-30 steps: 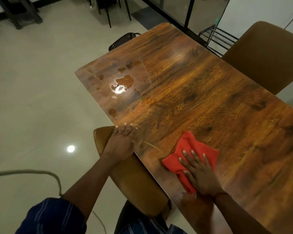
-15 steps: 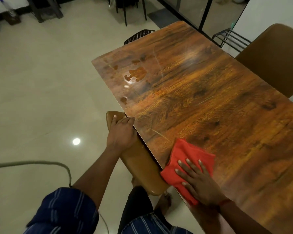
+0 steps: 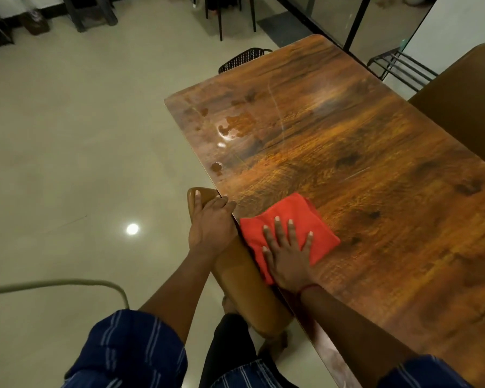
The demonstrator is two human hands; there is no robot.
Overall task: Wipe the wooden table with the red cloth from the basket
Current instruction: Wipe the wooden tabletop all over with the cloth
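Note:
The red cloth (image 3: 283, 217) lies folded on the wooden table (image 3: 375, 169) close to its near left edge. My right hand (image 3: 287, 253) presses flat on the cloth, fingers spread. My left hand (image 3: 209, 222) rests on the top of a tan chair back (image 3: 244, 278) right at the table's edge, its fingers curled over it. Wet patches and spill marks (image 3: 237, 124) shine on the table's far left part, beyond the cloth. No basket is in view.
A second tan chair (image 3: 465, 107) stands at the table's right side. A black mesh chair (image 3: 244, 58) sits at the far end, with a metal rack (image 3: 401, 67) and glass partition behind. A cable (image 3: 67, 284) trails over the tiled floor at left.
My right hand has slid the cloth along the near table edge toward the chair back. My left hand shifted from the table's edge onto the chair top.

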